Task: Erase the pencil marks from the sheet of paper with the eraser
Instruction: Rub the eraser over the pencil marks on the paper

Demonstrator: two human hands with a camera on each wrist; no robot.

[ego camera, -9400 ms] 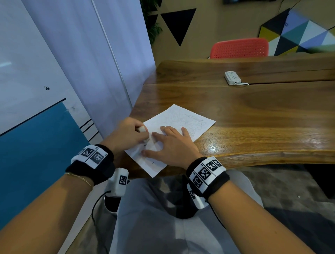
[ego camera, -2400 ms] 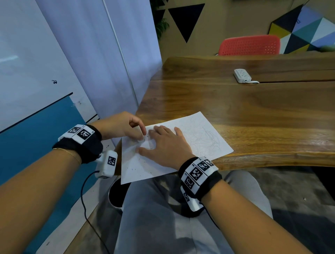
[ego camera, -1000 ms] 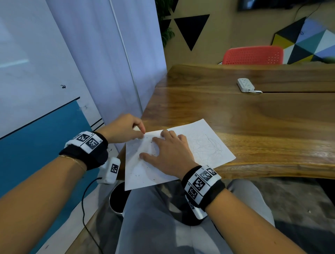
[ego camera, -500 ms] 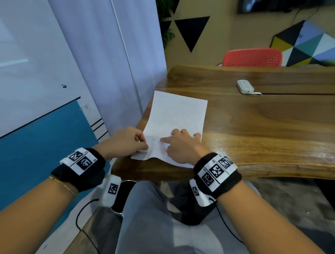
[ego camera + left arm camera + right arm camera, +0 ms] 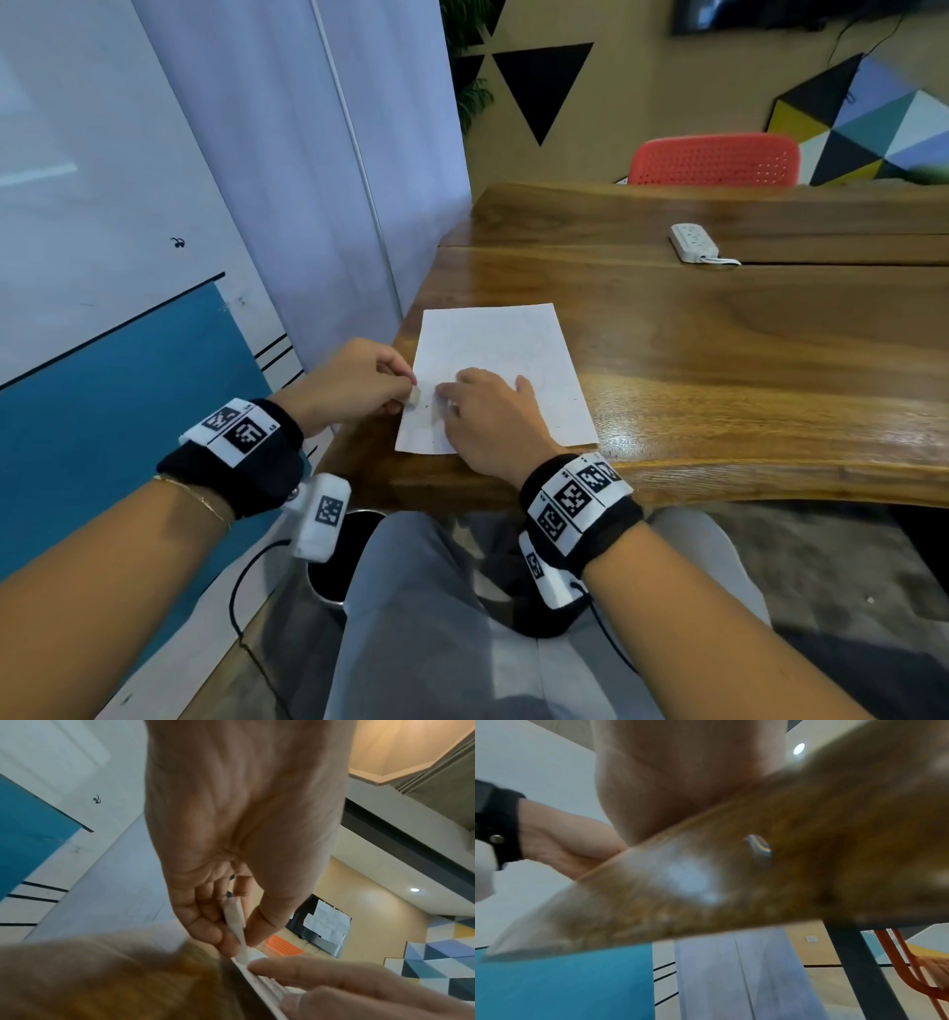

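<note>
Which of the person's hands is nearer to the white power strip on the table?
Right. The right hand lies flat on the sheet of paper, on the side towards the power strip; the left hand, pinching the eraser, is farther, at the paper's left edge.

The right hand (image 5: 485,419) covers part of the paper (image 5: 506,354); any pencil marks are too faint to read. The table (image 5: 782,862) blurs in the right wrist view.

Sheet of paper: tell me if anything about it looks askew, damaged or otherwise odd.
Nothing looks damaged. The sheet of paper lies flat on the wooden table, slightly skewed to the table's edge, with small dark specks, probably eraser crumbs, near its lower left. The right hand pins it; the left hand pinches the eraser.
</note>
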